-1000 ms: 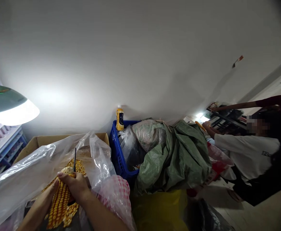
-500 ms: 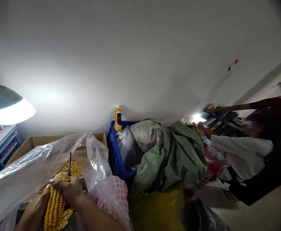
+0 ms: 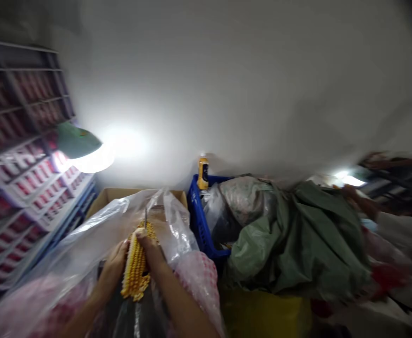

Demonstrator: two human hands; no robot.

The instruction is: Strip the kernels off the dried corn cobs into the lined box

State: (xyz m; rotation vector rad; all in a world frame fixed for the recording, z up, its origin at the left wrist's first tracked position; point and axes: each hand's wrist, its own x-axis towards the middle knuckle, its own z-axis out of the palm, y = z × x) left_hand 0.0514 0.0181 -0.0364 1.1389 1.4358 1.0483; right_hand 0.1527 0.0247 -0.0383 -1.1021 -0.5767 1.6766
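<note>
Your corn cob (image 3: 134, 265) is lying between your two hands, its far end pointing toward the far edge of the cardboard box (image 3: 110, 193) and sitting roughly midway between that edge's left and right corners. Your left hand (image 3: 117, 258) is gripping the cob along its left side, and your right hand (image 3: 150, 248) is clasping it from the right, the thumb resting on top near the far end. Just beyond that thumb, a thin rod (image 3: 145, 217) is standing nearly upright, and yellow kernels (image 3: 151, 230) are lying close by; whether the rod is touching the cob, you cannot tell from here.

At the blue crate's (image 3: 198, 220) far left corner, a yellow bottle (image 3: 202, 180) with a white cap is wearing a dark label (image 3: 205, 172), its print being too small to read.

The cob is showing straight rows of plump, glossy kernels, turning ragged at its near right side. Clear, wrinkled plastic sheeting (image 3: 96, 239) is draping over the box, a pink-and-white checked cloth (image 3: 200, 274) is bulging near its right edge, and green tarpaulin (image 3: 322, 239) is folding heavily over the crate's right side
</note>
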